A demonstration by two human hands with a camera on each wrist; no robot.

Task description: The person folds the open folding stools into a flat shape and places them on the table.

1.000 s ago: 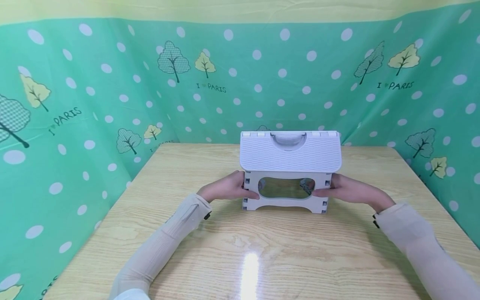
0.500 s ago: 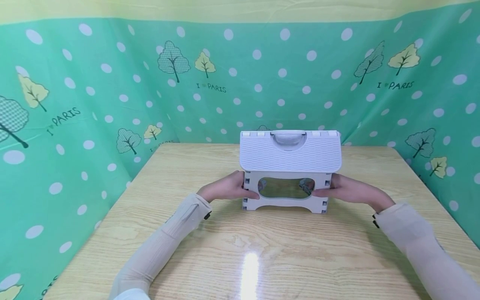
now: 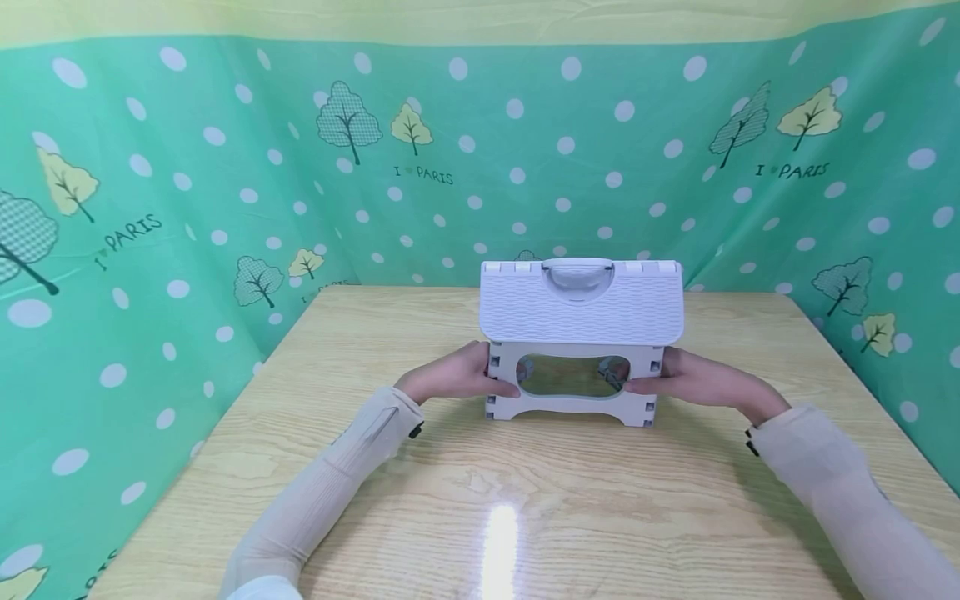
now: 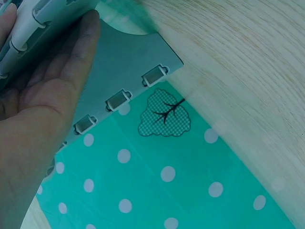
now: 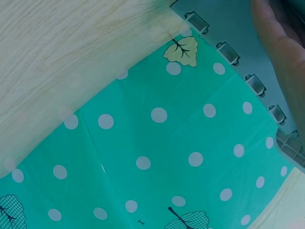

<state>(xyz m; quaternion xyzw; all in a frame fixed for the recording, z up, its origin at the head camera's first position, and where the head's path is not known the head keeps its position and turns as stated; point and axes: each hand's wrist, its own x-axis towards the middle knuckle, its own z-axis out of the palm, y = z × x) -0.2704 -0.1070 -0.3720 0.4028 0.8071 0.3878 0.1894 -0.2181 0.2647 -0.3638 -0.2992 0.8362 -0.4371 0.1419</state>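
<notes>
A white folding step stool [image 3: 525, 317] stands on the wooden table, its woven-textured top sloping toward me and a handle cutout at the upper edge. My left hand [image 3: 459, 372] grips the left side of its leg frame, thumb across the front panel. On the opposite side, my right hand [image 3: 699, 380] holds the frame the same way, thumb near the oval opening. The left wrist view shows the fingers of the left hand [image 4: 57, 90] between two leg panels [image 4: 119, 62]. In the right wrist view, the right hand [image 5: 281, 52] lies along a leg panel [image 5: 228, 24] with hinge slots.
The wooden table [image 3: 420, 500] extends in front of the stool and to both sides, with a bright light reflection near its front. A green dotted cloth [image 3: 420, 108] with tree prints hangs behind the table and along its sides.
</notes>
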